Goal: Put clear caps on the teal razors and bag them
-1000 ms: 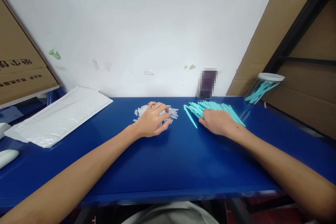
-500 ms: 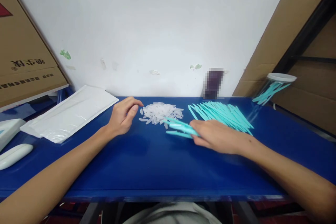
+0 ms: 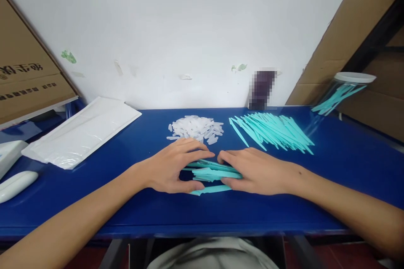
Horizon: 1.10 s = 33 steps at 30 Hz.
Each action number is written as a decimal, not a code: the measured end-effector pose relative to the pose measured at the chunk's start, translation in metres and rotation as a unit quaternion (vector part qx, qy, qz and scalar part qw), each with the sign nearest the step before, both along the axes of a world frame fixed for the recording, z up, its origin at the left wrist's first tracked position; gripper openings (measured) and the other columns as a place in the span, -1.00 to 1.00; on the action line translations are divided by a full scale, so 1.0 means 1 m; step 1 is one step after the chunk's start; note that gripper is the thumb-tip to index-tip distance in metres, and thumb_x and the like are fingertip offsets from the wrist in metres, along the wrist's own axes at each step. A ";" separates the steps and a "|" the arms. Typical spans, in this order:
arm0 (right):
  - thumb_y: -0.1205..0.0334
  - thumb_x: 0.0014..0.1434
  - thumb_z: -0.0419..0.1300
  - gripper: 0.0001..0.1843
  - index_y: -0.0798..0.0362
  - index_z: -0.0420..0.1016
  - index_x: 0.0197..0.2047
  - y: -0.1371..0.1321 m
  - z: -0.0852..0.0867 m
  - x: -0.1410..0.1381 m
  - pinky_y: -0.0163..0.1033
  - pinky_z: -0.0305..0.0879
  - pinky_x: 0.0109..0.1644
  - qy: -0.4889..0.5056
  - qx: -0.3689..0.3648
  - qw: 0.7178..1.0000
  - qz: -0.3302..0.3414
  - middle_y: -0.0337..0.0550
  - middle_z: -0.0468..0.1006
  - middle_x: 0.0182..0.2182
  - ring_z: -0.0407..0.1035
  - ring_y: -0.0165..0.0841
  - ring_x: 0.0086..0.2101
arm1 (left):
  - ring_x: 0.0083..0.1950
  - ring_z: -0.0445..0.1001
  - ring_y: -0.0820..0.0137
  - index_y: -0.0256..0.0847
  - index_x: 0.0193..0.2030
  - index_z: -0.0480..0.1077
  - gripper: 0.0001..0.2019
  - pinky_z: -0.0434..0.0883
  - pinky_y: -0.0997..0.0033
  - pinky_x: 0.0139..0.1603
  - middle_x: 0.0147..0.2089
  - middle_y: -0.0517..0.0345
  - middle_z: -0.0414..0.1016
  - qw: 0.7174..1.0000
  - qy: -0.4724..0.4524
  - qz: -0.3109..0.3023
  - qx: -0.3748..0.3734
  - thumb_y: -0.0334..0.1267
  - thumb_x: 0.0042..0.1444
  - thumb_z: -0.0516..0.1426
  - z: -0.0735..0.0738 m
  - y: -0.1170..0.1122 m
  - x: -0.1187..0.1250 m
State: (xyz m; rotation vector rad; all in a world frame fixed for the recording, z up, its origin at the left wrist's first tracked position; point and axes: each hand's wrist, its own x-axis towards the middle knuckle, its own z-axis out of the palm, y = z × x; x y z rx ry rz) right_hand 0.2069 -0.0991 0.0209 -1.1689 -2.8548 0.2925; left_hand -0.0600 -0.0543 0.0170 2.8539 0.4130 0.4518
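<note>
Several flat turquoise sticks, shaped like eyebrow razors [image 3: 214, 174], lie in a loose bundle between my two hands, low over the table. My right hand [image 3: 257, 171] grips their right ends between thumb and fingers. Around their left ends curves my left hand [image 3: 173, 165], thumb and fingers spread apart, the thumb touching the nearest razor. Behind my left fingers is a heap of small whitish translucent plastic pieces [image 3: 196, 127]. A larger pile of turquoise razors [image 3: 276, 131] lies behind my right hand.
On the blue table [image 3: 176, 214], a white plastic packet [image 3: 85, 132] lies at the left, near a white rounded object [image 3: 17, 185]. A clear jar with a white lid [image 3: 355, 77] holds more razors at the right. Cardboard [image 3: 28, 63] stands at the left; a pixelated dark object [image 3: 261, 89] is by the wall.
My right hand has brought the bundle of razors nearer to me, away from the whitish heap. My left hand has moved right and opened around the bundle's left ends. The view has shifted slightly.
</note>
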 end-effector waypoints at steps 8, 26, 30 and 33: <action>-0.17 0.35 0.05 -0.58 0.04 0.43 -0.17 0.011 -0.002 0.008 -0.13 0.06 -0.13 0.041 0.043 0.998 -0.018 -0.25 0.45 -0.48 0.25 -0.34 -0.43 | 0.27 0.30 -0.04 -0.07 0.44 0.16 -0.14 0.27 -0.10 0.27 0.33 -0.16 0.27 0.999 0.034 0.013 0.009 0.24 0.07 0.26 -0.005 -0.003 0.005; 0.00 0.32 0.14 -0.71 0.03 0.46 -0.08 0.014 -0.011 0.006 -0.24 0.07 -0.34 0.094 0.017 0.995 0.033 -0.19 0.52 -0.30 0.29 -0.38 -0.42 | 0.37 0.13 -0.10 -0.04 0.42 0.17 -0.35 0.27 -0.19 0.27 0.42 -0.18 0.12 0.996 0.052 0.073 0.005 0.17 0.28 0.10 -0.014 -0.003 0.012; 0.00 0.34 0.12 -0.71 0.04 0.47 -0.09 0.015 -0.012 0.008 -0.25 0.08 -0.32 0.095 0.020 0.995 0.038 -0.18 0.51 -0.30 0.28 -0.37 -0.41 | 0.37 0.14 -0.11 0.00 0.44 0.14 -0.29 0.28 -0.19 0.26 0.44 -0.17 0.09 0.996 0.061 0.063 -0.003 0.18 0.23 0.15 -0.011 -0.001 0.008; -0.01 0.35 0.11 -0.70 0.05 0.46 -0.08 0.015 -0.011 0.009 -0.25 0.09 -0.30 0.095 0.022 0.994 0.039 -0.18 0.49 -0.29 0.28 -0.37 -0.40 | 0.38 0.12 -0.13 0.00 0.46 0.11 -0.27 0.25 -0.23 0.28 0.45 -0.17 0.07 0.995 0.072 0.063 0.001 0.16 0.22 0.17 -0.007 0.000 0.005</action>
